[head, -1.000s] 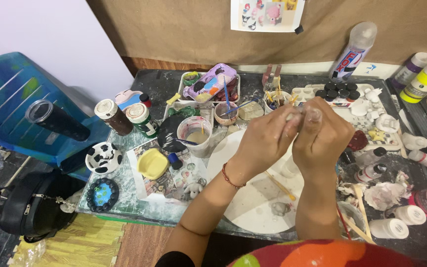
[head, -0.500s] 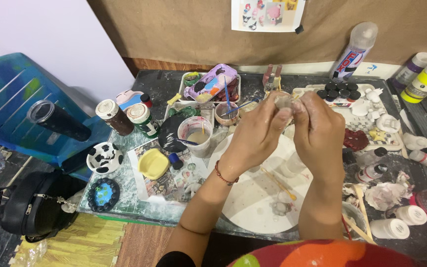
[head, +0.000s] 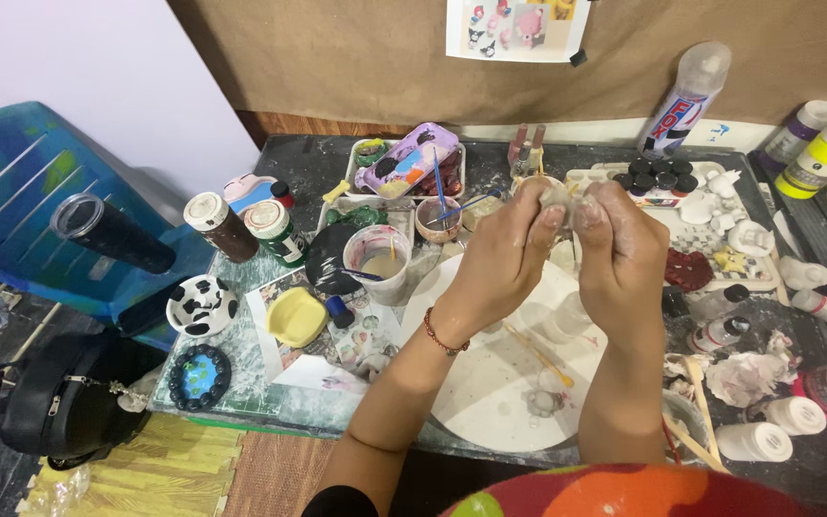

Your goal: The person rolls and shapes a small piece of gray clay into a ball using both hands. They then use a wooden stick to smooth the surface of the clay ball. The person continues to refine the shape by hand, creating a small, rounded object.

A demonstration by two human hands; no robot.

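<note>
- Head view: both hands are raised together over a cluttered craft table [head: 279,402], above a round white board [head: 500,373].
- The left hand [head: 504,254] and the right hand [head: 619,244] meet at the fingertips, both pinching a small pale lump of clay [head: 557,196] held between them in the air.
- The fingers of both hands are dusted white; a red bracelet [head: 442,337] sits on the left wrist.
- A thin wooden stick [head: 540,354] lies on the white board below the hands.
- Just left of the left hand stands a white cup [head: 378,263] of murky water with a brush in it, near a small yellow dish [head: 297,316].
- Behind the hands lies a purple paint tray [head: 412,161] smeared with colours.
- A black-and-white spotted bowl [head: 202,304] sits near the table's left edge.
- Crumpled tissue [head: 744,375] lies to the right, well apart from the hands.
</note>
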